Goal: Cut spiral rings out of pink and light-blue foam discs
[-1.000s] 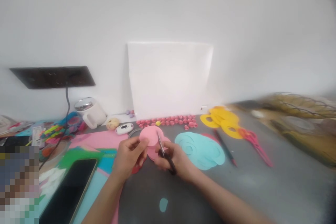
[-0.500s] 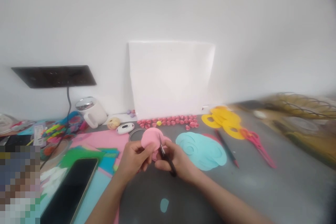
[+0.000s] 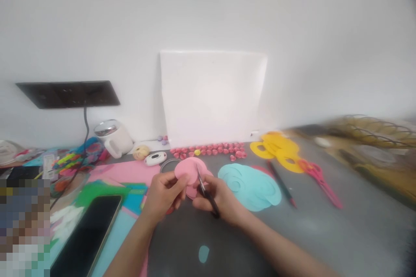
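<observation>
My left hand (image 3: pixel 165 194) pinches a round pink paper piece (image 3: pixel 186 170) between thumb and fingers, above the grey table. In my right hand (image 3: pixel 219 197) is a pair of black-handled scissors (image 3: pixel 209 199), its blades pointing up against the right side of the pink paper. More pink paper lies behind and below the held circle, partly hidden by my hands. To the right of my right hand, a pile of light blue paper circles (image 3: pixel 248 186) rests on the table. A row of small rolled pink-red pieces (image 3: pixel 214 149) runs behind my hands.
A phone (image 3: pixel 87 233) lies on coloured sheets at left. Behind are a white mug (image 3: pixel 118 140) and a white board (image 3: pixel 212 99) against the wall. At right are yellow paper shapes (image 3: pixel 279 149), pink scissors (image 3: pixel 321 184) and a dark pencil (image 3: pixel 282 184). A blue scrap (image 3: pixel 203 254) lies in front.
The pink paper circle has tilted and dropped slightly towards the scissors. Both hands stay close together, and the whole view has shifted a little.
</observation>
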A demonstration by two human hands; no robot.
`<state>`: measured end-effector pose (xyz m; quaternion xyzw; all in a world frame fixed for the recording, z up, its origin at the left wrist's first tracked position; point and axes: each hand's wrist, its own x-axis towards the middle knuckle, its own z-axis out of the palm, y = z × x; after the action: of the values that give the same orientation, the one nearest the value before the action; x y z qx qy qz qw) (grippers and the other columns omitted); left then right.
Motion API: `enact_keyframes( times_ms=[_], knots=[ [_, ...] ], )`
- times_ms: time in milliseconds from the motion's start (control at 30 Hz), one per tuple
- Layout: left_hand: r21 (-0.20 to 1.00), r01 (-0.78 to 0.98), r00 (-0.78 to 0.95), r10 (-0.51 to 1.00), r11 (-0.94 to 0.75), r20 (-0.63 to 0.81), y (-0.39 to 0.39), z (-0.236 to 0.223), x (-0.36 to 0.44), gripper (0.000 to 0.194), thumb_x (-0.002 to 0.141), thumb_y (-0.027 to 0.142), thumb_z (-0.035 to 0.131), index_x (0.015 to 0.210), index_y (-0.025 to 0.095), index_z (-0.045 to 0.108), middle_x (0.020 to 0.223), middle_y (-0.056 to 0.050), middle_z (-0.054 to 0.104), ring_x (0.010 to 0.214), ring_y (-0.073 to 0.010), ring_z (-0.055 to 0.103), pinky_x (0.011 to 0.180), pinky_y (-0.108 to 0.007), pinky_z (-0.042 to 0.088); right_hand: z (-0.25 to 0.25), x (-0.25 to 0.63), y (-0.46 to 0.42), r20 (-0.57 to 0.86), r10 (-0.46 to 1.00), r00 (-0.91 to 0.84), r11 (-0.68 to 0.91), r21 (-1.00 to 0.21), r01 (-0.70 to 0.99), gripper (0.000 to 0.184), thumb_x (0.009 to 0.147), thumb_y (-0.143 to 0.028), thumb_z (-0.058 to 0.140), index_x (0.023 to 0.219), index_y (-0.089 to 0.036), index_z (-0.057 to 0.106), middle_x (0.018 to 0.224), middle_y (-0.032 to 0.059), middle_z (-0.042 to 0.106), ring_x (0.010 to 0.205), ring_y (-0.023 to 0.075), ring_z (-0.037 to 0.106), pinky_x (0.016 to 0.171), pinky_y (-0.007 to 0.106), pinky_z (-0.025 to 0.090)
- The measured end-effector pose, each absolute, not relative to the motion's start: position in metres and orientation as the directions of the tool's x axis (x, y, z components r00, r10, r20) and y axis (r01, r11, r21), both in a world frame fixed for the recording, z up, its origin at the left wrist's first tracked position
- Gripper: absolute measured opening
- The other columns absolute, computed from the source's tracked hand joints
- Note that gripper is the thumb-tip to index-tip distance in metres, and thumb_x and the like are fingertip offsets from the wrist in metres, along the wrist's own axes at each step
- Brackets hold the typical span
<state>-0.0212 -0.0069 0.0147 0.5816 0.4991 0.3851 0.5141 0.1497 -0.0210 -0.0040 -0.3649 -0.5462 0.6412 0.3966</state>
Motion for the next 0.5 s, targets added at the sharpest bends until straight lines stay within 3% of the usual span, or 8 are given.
enact_keyframes(
  times_ms=[333,500],
  knots=[
    [0.990,0.139,0.107,0.994,0.010,-0.025,-0.0075,0.0200,-0.0188,0.036,0.076,0.038,0.062,0.051,0.016,0.047,0.041,0.004,0.048,0.029,-0.0057,0.040,0.031,-0.018,0.024,-0.0047,0.1482,-0.0211,-0.058,0.912,-0.407,-0.114,-0.987,-0.116,0.043,0.059,-0.040,0.081,0.078,-0.018,0.049,0.056,-0.0070,0.045,0.052,0.0072,0.036,0.049,0.021,0.028],
    [0.983,0.181,0.198,0.979,0.005,-0.041,-0.0070,0.0173,-0.0165,0.037,0.077,0.040,0.061,0.052,0.016,0.050,0.041,0.003,0.049,0.030,-0.0062,0.040,0.031,-0.018,0.027,-0.0060,0.1488,-0.0205,-0.065,0.923,-0.379,-0.112,-0.988,-0.103,0.046,0.056,-0.042,0.082,0.080,-0.017,0.051,0.059,-0.0044,0.051,0.053,0.0091,0.042,0.050,0.022,0.032]
  ],
)
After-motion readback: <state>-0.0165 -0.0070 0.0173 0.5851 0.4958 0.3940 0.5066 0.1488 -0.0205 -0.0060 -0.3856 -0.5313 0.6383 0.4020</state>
